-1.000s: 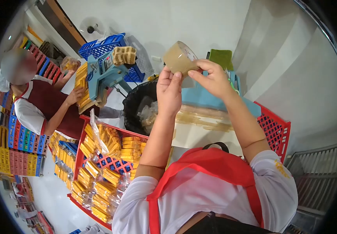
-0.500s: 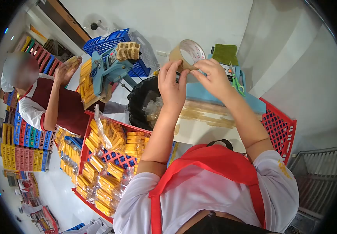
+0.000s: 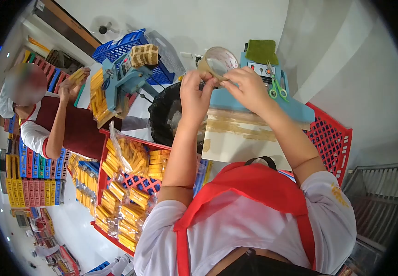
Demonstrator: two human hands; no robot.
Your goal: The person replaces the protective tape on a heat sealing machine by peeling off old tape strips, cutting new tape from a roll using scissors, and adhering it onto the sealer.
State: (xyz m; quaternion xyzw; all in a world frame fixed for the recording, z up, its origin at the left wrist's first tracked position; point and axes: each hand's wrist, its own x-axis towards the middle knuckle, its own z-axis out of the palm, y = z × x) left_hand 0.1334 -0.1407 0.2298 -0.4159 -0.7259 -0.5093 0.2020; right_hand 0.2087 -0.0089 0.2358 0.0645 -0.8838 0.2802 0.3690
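A roll of brown packing tape [image 3: 203, 65] is held up between my hands, its ring opening facing me. My left hand [image 3: 194, 97] is closed at the roll's near edge, thumb and fingertips pinched together there. My right hand [image 3: 250, 89] pinches the same edge just to the right, close to the left fingertips. Whether a loose tape end lies between the fingertips is too small to tell. Below the hands is a light-blue sealing machine [image 3: 231, 102] with a tape-streaked white board [image 3: 240, 147]. Green-handled scissors [image 3: 278, 91] and a green cloth [image 3: 261, 51] lie on its right part.
A black-lined bin [image 3: 160, 117] stands left of my left forearm. A red crate [image 3: 101, 184] holds several bags of yellow sticks. Another red crate [image 3: 330, 142] is at the right. At the left, a co-worker [image 3: 84, 122] holds a pack beside a second blue sealer [image 3: 139, 80].
My left hand has shifted slightly left and its thumb has drawn in toward the fingertips. The tape roll sits slightly further left in view. The co-worker's pack is lower and further left.
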